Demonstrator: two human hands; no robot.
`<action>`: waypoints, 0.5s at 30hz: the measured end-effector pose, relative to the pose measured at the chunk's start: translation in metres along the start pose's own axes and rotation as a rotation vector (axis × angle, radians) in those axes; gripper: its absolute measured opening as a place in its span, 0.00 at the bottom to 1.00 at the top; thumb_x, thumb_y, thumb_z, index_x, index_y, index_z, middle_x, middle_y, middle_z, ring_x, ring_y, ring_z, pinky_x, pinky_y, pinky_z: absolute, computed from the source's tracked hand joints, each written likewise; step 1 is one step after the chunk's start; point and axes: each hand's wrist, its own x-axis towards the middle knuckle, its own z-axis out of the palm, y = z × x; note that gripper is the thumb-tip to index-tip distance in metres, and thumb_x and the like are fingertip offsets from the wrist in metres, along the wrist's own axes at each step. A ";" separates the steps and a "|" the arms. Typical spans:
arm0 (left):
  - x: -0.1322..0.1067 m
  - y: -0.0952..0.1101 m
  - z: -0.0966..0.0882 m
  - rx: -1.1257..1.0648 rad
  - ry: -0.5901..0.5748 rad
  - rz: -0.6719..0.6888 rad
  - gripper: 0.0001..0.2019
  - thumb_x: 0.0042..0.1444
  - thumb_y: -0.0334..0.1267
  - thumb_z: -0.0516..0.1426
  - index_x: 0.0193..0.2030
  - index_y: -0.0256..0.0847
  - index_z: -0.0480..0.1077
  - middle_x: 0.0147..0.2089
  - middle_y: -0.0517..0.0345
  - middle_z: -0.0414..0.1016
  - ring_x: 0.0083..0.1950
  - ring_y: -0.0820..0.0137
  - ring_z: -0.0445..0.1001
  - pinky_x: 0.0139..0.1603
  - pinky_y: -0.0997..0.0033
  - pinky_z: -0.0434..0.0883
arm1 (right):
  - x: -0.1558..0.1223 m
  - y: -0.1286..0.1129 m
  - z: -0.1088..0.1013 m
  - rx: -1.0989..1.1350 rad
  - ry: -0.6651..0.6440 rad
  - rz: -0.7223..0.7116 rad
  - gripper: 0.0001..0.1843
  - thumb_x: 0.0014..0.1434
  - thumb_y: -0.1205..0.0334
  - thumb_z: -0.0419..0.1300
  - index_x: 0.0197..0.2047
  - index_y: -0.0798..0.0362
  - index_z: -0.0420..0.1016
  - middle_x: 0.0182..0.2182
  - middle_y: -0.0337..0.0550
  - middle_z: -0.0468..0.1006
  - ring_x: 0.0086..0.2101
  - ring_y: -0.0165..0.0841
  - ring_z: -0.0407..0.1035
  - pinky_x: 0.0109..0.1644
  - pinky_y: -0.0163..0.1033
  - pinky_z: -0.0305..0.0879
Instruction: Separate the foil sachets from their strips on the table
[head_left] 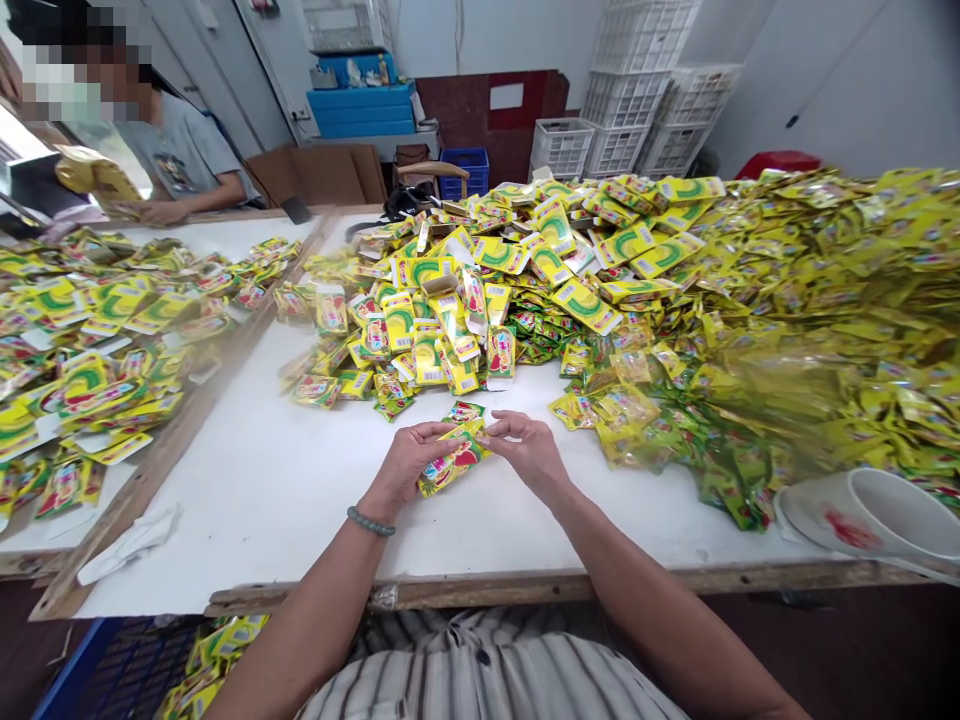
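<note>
Above the white tabletop (300,520), near its front edge, a small yellow box (450,468) printed with red fruit is held at a slant. My left hand (409,465) is closed around its left side, thumb on the printed face. Closed in a pinch at the box's upper right end is my right hand (529,452); its fingertips partly hide that end. Just beyond the box lies a small green and red sachet (463,411). Further back is a heap of similar yellow boxes (442,330), some with open flaps.
Loose sachets (810,300) form a big pile on the right. A white tub (885,515) stands at the front right. Past a wooden strip (180,440), more boxes (97,370) lie left, near another person (187,150). A blue crate (112,670) sits below the table.
</note>
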 end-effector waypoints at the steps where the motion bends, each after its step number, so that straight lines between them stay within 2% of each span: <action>1: 0.000 0.000 0.000 -0.002 0.003 -0.007 0.23 0.30 0.38 0.74 0.37 0.35 0.78 0.31 0.55 0.82 0.30 0.67 0.79 0.38 0.68 0.76 | 0.000 0.000 0.000 0.037 -0.011 0.021 0.06 0.47 0.56 0.68 0.25 0.48 0.79 0.31 0.43 0.81 0.53 0.45 0.69 0.56 0.50 0.62; 9: -0.002 0.008 -0.005 -0.035 -0.013 -0.059 0.24 0.28 0.36 0.74 0.36 0.33 0.78 0.31 0.51 0.82 0.28 0.67 0.79 0.34 0.71 0.75 | 0.004 -0.002 -0.010 0.212 -0.160 0.143 0.11 0.41 0.56 0.72 0.29 0.51 0.81 0.34 0.44 0.82 0.56 0.45 0.66 0.59 0.50 0.59; 12: -0.002 0.009 -0.008 -0.047 -0.013 -0.054 0.24 0.28 0.36 0.74 0.36 0.32 0.78 0.31 0.50 0.82 0.29 0.67 0.79 0.33 0.71 0.76 | 0.005 -0.001 -0.012 0.245 -0.184 0.181 0.13 0.39 0.58 0.72 0.30 0.52 0.81 0.38 0.44 0.81 0.50 0.43 0.70 0.56 0.47 0.63; 15: -0.002 0.006 -0.007 -0.025 -0.021 -0.045 0.23 0.28 0.36 0.74 0.36 0.32 0.78 0.30 0.51 0.82 0.29 0.67 0.79 0.33 0.71 0.76 | 0.004 0.000 -0.009 0.194 -0.212 0.194 0.12 0.40 0.58 0.71 0.29 0.53 0.80 0.35 0.44 0.80 0.43 0.39 0.73 0.50 0.44 0.66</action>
